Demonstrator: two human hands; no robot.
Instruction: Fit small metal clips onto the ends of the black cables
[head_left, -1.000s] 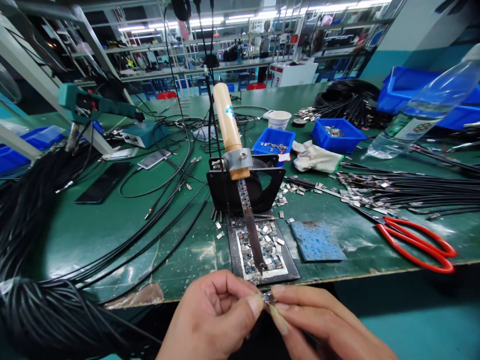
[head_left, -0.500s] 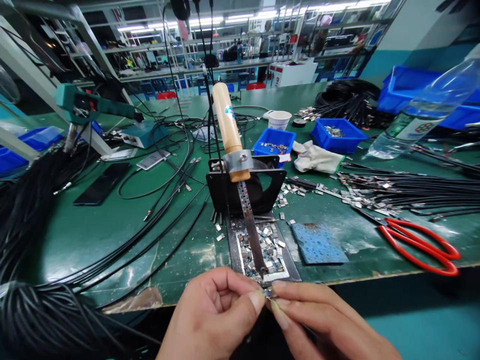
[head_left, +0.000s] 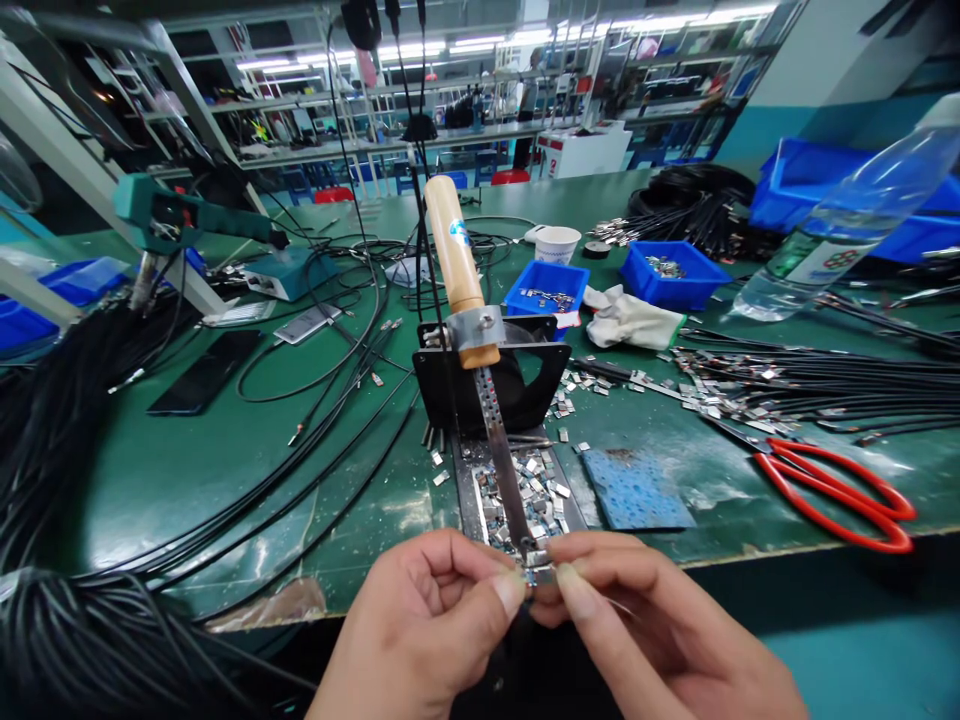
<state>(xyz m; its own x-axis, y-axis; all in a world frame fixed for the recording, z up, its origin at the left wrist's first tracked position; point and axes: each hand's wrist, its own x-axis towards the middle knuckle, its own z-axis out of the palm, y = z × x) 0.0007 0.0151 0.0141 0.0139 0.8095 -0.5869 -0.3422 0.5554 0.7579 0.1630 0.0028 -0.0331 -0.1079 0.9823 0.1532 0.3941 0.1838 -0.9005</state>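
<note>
Metal clip, small, silvery, boxy, pinched between fingertips of left hand and right hand, held at soldering iron tip, likely for heat contact. Iron fixed slanting in black stand, so both hands stay free. Tray of loose clips sits directly under tip, at near edge of table. Red scissors lie right.

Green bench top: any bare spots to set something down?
Bare green bench top between the flat black phone and looping black cables; narrow strip between blue sponge pad and red-handled scissors. Crowded around the wooden-handled soldering iron and right-hand cable bundle.
</note>
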